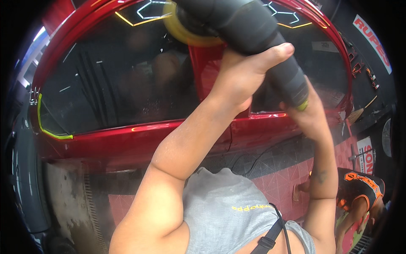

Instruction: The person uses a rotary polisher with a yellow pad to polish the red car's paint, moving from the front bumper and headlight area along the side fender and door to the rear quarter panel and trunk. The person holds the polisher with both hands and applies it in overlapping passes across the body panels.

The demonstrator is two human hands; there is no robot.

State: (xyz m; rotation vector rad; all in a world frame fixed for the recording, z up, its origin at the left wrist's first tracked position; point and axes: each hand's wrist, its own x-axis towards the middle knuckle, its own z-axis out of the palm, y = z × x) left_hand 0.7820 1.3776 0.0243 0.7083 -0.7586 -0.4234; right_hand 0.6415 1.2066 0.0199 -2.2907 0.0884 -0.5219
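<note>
A black power polisher [258, 29] reaches across the upper middle, raised in front of the side of a red car [156, 131]. Its round yellow pad [172, 27] is by the dark side windows [127, 80]; whether it touches the car I cannot tell. My left hand [245, 78] is closed round the polisher's body from below, thumb along the near side. Farther back, my right hand [311, 112] grips the polisher's rear end, its fingers partly hidden. Green masking tape [40, 114] edges the left window's lower corner.
At the lower right another person [363, 188] in black and orange bends low. A broom [363, 109] leans by the dark wall at right. A dark vehicle [29, 186] stands at far left. Below the car, a thin cable [253, 164] lies on the red and grey tiled floor [275, 186].
</note>
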